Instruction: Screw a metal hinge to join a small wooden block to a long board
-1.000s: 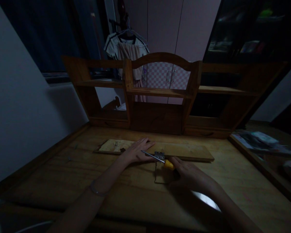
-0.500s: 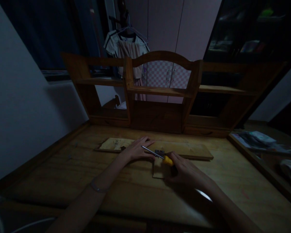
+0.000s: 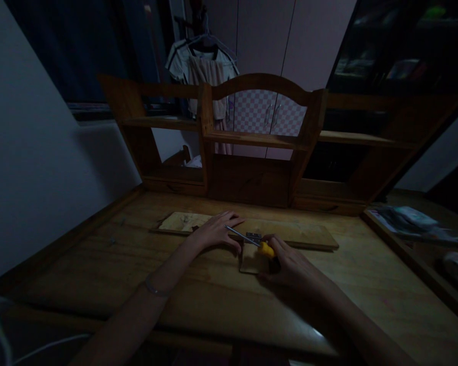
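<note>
My right hand (image 3: 286,259) is closed around the yellow handle of a screwdriver (image 3: 266,249), whose metal shaft points left and up toward my left hand. My left hand (image 3: 217,233) lies with spread fingers over the long wooden board (image 3: 301,233), its thumb close to a small wooden block (image 3: 253,260). A small metal hinge (image 3: 254,236) sits where the block meets the board's near edge. The screwdriver's shaft passes just in front of the hinge, and its tip is apart from any screw I can make out. Part of the block is hidden by my right hand.
Board and block lie on a wooden desk (image 3: 191,305). A wooden shelf unit (image 3: 248,178) stands along its back. Papers and bags (image 3: 412,219) lie at the right, beyond a raised edge. A white cable (image 3: 53,345) runs at the lower left.
The camera view has shifted slightly. My hands, the screwdriver, the block and the board keep nearly the same places relative to each other.
</note>
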